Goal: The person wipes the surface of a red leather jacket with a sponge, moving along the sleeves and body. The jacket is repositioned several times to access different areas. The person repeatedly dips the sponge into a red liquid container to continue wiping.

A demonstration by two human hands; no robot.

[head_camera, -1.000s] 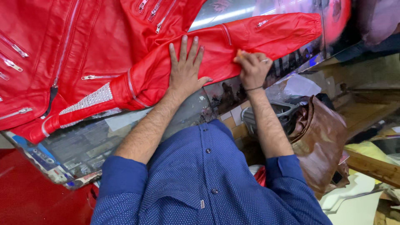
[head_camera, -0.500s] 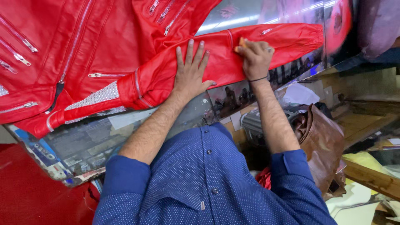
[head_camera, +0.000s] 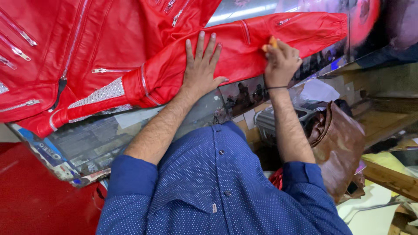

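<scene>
Left hand: flat, fingers spread wide, palm down on the upper sleeve of the red leather jacket, pinning it to the glass-topped counter.

Right hand: closed round a small orange-yellow piece, perhaps chalk or wax, its kind too small to tell; tip on the sleeve just beyond the left hand's fingertips. Thin dark band at the wrist, ring on one finger.

Risks, as judged: smooth leather on smooth glass, likely to slide if the pinning palm lifts, dragging any mark crooked. Too much pressure from the orange piece liable to leave a line hard to clean off a glossy finish. Sleeve end near the far edge of the counter beyond the right hand; weight hanging over could pull the sleeve askew.

Materials and shapes: jacket of bright, semi-gloss red leather, softly creased; sleeve a long tube lying across the counter, a short metal zip toward the cuff. Jacket body left of the left hand, with several silver zips and a band of sparkling silver mesh. Counter glass reflective, printed pictures beneath.

Below the right forearm: slumped brown leather piece, matte and folded. Blue dotted shirt, sleeves rolled up.
</scene>
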